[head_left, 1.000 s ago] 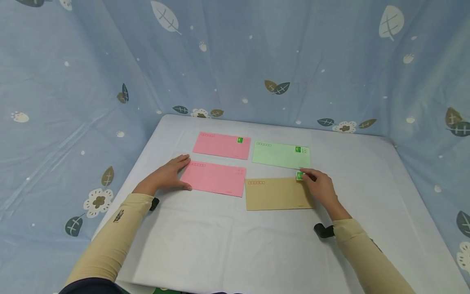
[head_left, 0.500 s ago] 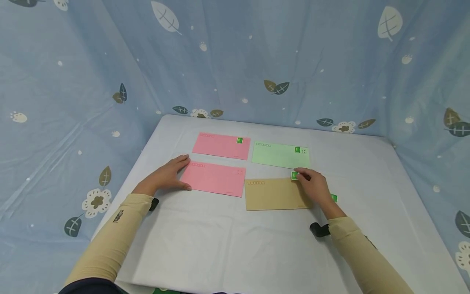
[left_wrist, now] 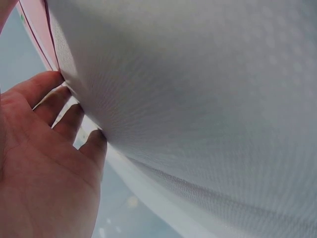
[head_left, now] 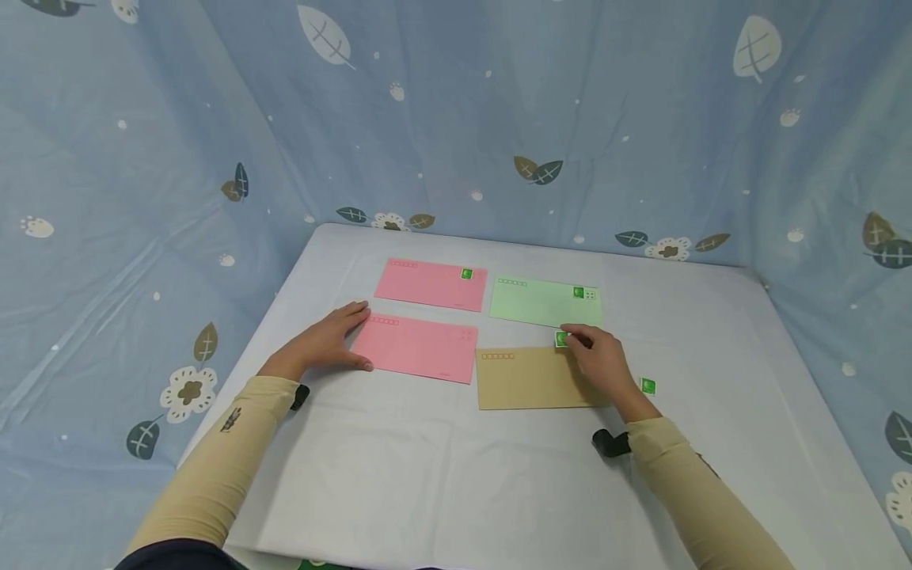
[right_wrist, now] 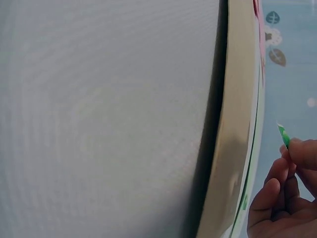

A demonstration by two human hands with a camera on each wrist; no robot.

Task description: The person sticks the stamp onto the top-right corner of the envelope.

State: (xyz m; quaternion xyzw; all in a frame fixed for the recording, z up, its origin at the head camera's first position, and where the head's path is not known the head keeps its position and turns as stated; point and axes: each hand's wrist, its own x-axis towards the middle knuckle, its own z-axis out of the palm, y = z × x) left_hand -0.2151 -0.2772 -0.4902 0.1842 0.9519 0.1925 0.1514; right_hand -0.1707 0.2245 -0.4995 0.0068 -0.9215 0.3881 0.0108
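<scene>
My right hand point(head_left: 602, 362) pinches a small green stamp point(head_left: 561, 340) between thumb and fingertips, over the top right part of the tan envelope point(head_left: 527, 384). The right wrist view shows the same stamp point(right_wrist: 283, 135) tilted up at the fingertips. My left hand point(head_left: 329, 339) rests with spread fingers on the white cloth, at the left edge of the front pink envelope point(head_left: 416, 347). In the left wrist view the left fingers point(left_wrist: 67, 116) touch the surface with their tips. The front pink envelope bears printed postcode boxes and no stamp.
Behind lie another pink envelope point(head_left: 427, 285) with a green stamp point(head_left: 466, 273) and a light green envelope point(head_left: 534, 302) with a stamp point(head_left: 579, 292). A loose green stamp point(head_left: 647, 385) lies on the white tablecloth point(head_left: 399, 475) right of my right hand. A blue patterned curtain point(head_left: 456, 103) surrounds the table.
My right hand has moved left over the tan envelope with the stamp, uncovering the loose stamp on the cloth to its right. The left hand has stayed in place.
</scene>
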